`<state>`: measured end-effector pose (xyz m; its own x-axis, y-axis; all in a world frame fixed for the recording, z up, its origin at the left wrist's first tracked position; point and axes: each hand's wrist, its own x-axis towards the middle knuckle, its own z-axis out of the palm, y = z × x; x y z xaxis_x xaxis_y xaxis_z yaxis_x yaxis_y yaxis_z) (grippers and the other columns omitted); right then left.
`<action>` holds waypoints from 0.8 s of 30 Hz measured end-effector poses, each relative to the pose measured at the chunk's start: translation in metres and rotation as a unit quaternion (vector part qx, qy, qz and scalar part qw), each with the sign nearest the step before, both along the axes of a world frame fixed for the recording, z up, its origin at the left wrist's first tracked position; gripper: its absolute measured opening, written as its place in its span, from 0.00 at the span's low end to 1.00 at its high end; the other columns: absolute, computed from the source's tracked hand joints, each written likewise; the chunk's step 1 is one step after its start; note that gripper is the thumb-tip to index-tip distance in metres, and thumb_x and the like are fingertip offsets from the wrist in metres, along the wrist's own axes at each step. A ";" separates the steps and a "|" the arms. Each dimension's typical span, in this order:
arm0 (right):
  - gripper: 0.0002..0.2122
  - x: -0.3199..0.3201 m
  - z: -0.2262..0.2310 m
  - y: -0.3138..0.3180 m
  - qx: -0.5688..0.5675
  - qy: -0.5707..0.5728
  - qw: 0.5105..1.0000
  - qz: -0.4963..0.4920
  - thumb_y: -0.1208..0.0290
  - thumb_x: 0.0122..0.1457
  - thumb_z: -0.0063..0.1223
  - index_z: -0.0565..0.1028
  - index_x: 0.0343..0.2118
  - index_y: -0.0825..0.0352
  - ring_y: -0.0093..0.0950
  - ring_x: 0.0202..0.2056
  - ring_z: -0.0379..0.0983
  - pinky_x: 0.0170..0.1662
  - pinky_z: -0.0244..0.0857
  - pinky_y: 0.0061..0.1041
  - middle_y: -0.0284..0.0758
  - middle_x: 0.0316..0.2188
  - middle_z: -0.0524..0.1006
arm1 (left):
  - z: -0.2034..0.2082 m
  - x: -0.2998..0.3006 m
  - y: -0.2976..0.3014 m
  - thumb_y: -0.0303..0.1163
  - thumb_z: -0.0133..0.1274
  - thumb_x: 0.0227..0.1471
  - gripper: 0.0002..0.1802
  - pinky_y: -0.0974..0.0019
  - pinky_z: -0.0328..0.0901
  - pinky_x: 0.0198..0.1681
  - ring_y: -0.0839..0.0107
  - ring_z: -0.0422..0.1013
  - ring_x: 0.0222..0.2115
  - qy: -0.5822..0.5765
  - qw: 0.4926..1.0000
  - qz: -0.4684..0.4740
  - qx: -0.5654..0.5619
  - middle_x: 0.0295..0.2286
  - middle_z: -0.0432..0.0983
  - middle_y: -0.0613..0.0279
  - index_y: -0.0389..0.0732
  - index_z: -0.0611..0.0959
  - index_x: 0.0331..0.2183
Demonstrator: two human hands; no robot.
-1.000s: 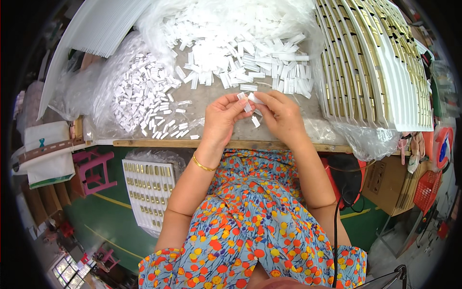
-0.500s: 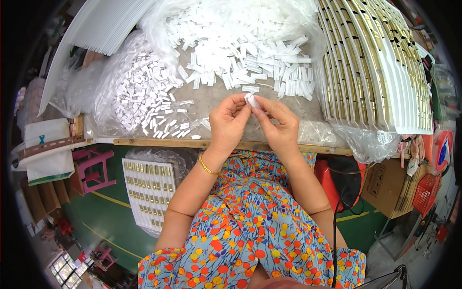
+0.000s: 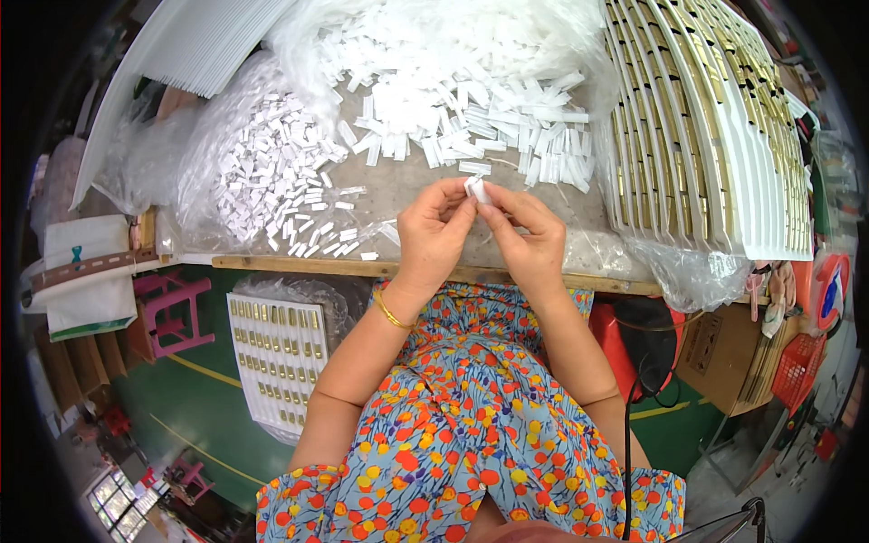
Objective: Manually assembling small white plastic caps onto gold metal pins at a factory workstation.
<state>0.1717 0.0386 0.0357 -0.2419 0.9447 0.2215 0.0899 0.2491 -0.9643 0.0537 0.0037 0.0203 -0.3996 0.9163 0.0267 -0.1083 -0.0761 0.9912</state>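
Moved closer together, left hand [image 3: 436,228] and right hand [image 3: 530,239] pinch a white piece [image 3: 476,189] over near tabletop [image 3: 391,185], seemingly a fitting step, asking for steady pressure.

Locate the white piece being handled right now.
In the head view, the white piece is slightly right of centre, beyond the table's wooden front edge, held between the left hand and right hand, just below a loose pale strip.

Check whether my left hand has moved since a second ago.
Yes, your left hand has shifted slightly to the right: it reaches over the wooden table edge farther right than before.
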 end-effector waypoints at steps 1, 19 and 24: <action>0.10 0.000 -0.001 0.000 -0.002 0.007 1.000 -0.001 0.80 0.49 0.55 0.77 0.37 0.69 0.22 0.27 0.72 0.29 0.67 0.18 0.37 0.27 0.77 | 0.000 0.000 0.000 0.20 0.50 0.49 0.09 0.74 0.68 0.35 0.78 0.73 0.30 0.012 1.000 0.001 -0.001 0.30 0.77 0.60 0.31 0.76 0.36; 0.10 0.000 -0.003 0.002 0.024 -0.038 0.999 -0.014 0.79 0.48 0.57 0.78 0.36 0.67 0.22 0.23 0.71 0.26 0.64 0.19 0.36 0.24 0.76 | 0.002 -0.006 -0.002 0.18 0.50 0.48 0.11 0.72 0.69 0.38 0.72 0.74 0.34 0.024 0.998 -0.053 0.002 0.33 0.77 0.56 0.31 0.76 0.38; 0.09 -0.004 0.008 0.001 0.110 -0.131 0.984 -0.040 0.77 0.47 0.57 0.78 0.34 0.65 0.28 0.23 0.72 0.25 0.64 0.22 0.35 0.24 0.76 | 0.003 -0.011 -0.002 0.18 0.49 0.50 0.12 0.71 0.68 0.42 0.71 0.73 0.38 -0.068 0.994 -0.086 0.001 0.36 0.75 0.56 0.30 0.74 0.40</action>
